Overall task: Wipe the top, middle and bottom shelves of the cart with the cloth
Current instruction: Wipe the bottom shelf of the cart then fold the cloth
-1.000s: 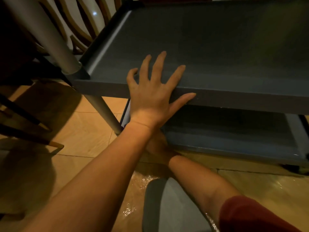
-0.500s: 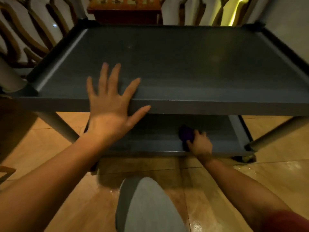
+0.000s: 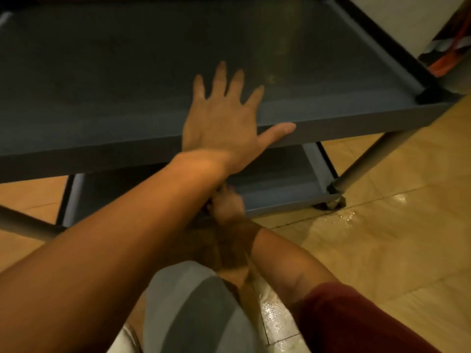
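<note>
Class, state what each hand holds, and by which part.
Left hand holds nothing; it rests flat on the shelf's front edge. Right hand is partly hidden: cannot tell.

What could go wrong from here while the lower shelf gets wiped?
The left hand leans flat on the upper shelf's edge; the cart has a caster, so it might roll. The floor looks wet nearby, a slip risk. The left forearm hides most of the right hand, so spots may be missed.

My left hand (image 3: 224,123) and forearm cross the gap above the bottom shelf (image 3: 277,189); the cart leg (image 3: 369,159) bounds that gap's right end.
</note>
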`<action>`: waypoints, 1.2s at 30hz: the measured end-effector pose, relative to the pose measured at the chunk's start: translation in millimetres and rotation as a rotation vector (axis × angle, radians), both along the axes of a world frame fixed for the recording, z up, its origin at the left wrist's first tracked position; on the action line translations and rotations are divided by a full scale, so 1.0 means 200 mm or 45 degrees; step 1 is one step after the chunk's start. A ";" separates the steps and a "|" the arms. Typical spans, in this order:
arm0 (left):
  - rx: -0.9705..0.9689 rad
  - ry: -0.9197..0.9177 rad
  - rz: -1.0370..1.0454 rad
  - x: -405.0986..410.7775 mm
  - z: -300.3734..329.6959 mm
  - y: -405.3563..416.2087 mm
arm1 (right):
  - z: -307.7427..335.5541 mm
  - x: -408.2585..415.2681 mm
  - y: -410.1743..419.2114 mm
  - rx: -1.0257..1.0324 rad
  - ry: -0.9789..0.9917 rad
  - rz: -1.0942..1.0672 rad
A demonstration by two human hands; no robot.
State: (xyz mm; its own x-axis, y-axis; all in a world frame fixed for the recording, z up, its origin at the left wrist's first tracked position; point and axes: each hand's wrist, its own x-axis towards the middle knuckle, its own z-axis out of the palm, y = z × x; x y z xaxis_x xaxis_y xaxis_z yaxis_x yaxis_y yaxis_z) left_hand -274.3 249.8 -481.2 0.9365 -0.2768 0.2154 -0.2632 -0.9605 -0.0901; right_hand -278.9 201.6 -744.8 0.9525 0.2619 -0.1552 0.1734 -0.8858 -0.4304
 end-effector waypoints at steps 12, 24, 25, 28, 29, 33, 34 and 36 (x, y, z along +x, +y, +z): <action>0.016 0.074 0.013 -0.02 0.04 -0.03 | 0.14 0.14 -1.12 -0.627 0.117 -0.802; -0.117 0.274 -0.129 -0.01 0.06 0.00 | 0.47 -0.07 -0.88 0.679 0.124 -1.004; -0.165 0.409 -0.168 0.00 0.10 0.01 | 0.55 -0.15 -0.82 0.794 0.127 -1.083; -0.222 0.578 -0.340 -0.04 0.26 0.07 | 0.83 -0.41 -0.70 1.115 0.154 -1.349; -0.230 0.529 -0.402 -0.08 0.31 0.09 | 0.93 -0.50 -0.66 1.230 0.174 -1.417; -0.642 1.165 -0.247 -0.29 0.69 0.00 | 1.49 -0.81 -0.60 1.660 0.187 -1.589; -0.757 1.486 -0.142 -0.35 0.81 -0.06 | 1.65 -0.87 -0.59 1.719 0.169 -1.606; -0.954 1.898 -0.019 -0.45 1.04 -0.17 | 1.96 -0.96 -0.58 1.826 0.138 -1.645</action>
